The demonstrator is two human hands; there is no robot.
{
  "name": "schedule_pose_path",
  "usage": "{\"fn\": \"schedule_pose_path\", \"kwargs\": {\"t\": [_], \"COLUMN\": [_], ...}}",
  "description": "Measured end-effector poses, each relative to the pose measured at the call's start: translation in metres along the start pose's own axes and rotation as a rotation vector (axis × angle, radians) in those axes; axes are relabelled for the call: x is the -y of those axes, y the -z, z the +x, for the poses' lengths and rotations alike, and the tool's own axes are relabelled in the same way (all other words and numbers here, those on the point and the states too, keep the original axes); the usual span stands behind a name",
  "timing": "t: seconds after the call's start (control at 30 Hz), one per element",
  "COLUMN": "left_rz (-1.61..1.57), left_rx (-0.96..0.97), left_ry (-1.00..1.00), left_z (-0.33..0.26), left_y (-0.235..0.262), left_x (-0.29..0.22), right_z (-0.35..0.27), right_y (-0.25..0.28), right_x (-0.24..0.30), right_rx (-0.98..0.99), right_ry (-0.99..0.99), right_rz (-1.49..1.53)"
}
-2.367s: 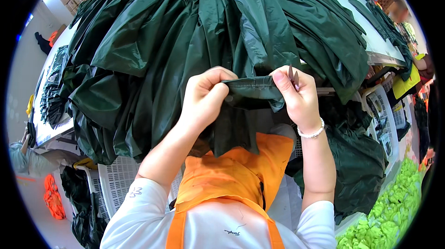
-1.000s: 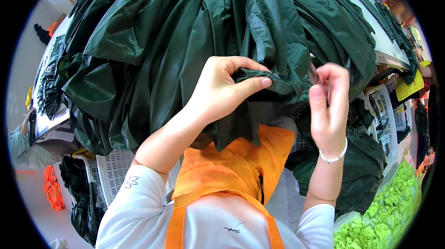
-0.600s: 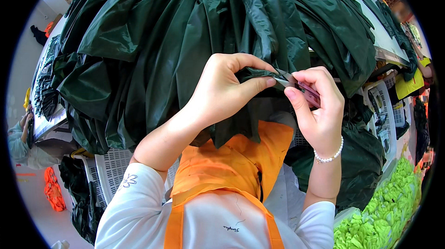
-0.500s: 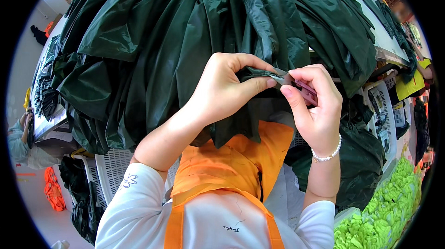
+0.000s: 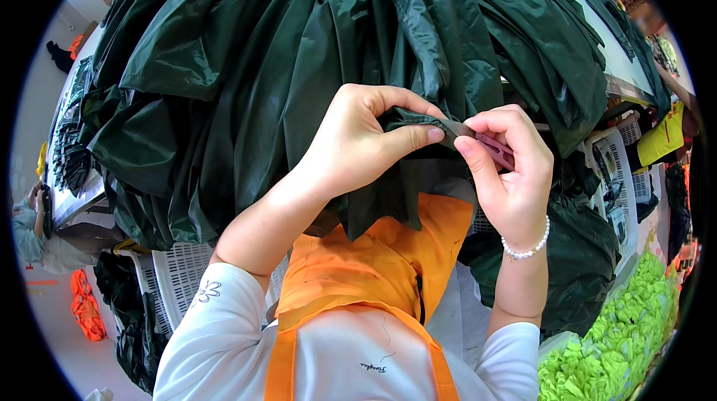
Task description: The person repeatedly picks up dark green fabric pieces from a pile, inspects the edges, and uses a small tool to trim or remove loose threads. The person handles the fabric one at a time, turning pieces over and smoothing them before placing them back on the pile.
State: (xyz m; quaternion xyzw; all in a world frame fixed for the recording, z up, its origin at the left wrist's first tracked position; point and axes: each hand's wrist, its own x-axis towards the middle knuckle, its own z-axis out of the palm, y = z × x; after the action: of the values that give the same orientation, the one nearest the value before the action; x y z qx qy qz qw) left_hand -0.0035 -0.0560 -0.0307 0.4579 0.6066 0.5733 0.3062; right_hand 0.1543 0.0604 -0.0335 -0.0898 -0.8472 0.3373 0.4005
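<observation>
The left hand (image 5: 358,140) pinches a folded edge of the dark green fabric (image 5: 299,57), which is heaped just above both hands. The right hand (image 5: 508,177) grips a small pink tool (image 5: 497,148) against that edge. The slick cloth may slip from the pinch, or the tool may nick the left thumb beside it.

The left hand (image 5: 357,148) pinches a folded edge of dark green fabric (image 5: 299,50) between thumb and fingers. Just right of that grip, the right hand (image 5: 508,177) holds a small pink tool (image 5: 494,148) against the same edge.
</observation>
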Motion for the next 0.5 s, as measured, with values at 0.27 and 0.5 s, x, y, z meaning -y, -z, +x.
{"fn": "schedule_pose_path", "kwargs": {"t": [0.27,0.5], "left_rz": [0.006,0.002], "left_rx": [-0.007,-0.045], "left_ry": [-0.015,-0.103], "left_z": [-0.002,-0.005], "left_y": [0.002,0.002], "left_x": [0.001,0.008], "right_z": [-0.007,0.002], "right_y": [0.020,0.003], "right_x": [-0.005,0.003], "right_rx": [-0.004,0.029], "right_ry": [-0.283,-0.230], "right_rz": [0.232,0.333]}}
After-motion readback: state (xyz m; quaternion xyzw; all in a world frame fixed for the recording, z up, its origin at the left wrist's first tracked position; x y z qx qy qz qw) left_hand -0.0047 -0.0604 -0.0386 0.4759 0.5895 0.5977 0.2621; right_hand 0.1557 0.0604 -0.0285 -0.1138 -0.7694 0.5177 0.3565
